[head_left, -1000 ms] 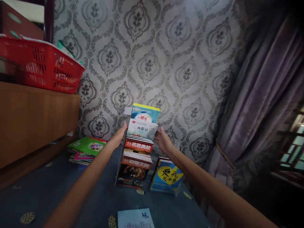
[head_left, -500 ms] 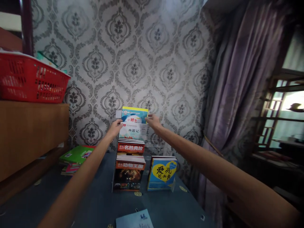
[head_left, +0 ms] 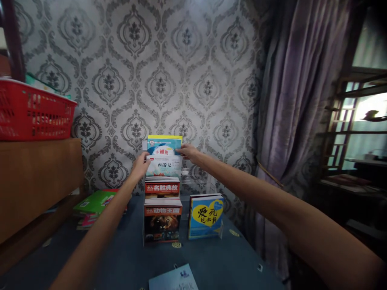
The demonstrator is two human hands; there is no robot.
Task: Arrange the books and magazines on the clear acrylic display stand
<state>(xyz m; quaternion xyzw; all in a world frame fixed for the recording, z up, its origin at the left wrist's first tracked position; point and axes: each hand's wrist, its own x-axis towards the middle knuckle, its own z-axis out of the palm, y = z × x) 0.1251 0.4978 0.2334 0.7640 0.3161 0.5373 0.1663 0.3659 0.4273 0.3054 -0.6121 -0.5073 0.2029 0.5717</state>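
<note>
A clear tiered rack (head_left: pixel 199 185) stands on the table with books stacked in steps on its left side. At its top is a blue book (head_left: pixel 165 147) with a yellow top edge, its right edge pinched by my right hand (head_left: pixel 188 152). Just in front stands a white book (head_left: pixel 164 166). My left hand (head_left: pixel 140 165) is closed at that book's upper left corner, thumb in front, close to the blue book's left edge. Lower down are red-titled books (head_left: pixel 162 188) and orange-titled books with a lion cover (head_left: pixel 162 221).
A blue book with a yellow heart (head_left: pixel 206 216) stands at the rack's lower right. Another pale blue book (head_left: pixel 173 278) lies at the table's near edge. Left are a pile of books with a green one on top (head_left: pixel 93 202), a wooden cabinet (head_left: pixel 39 181) and a red basket (head_left: pixel 51 114).
The view has turned slightly to the right, so the rack and books appear further left. Both hands stay at the top books, and the right hand reaches slightly further over the blue book's edge.
</note>
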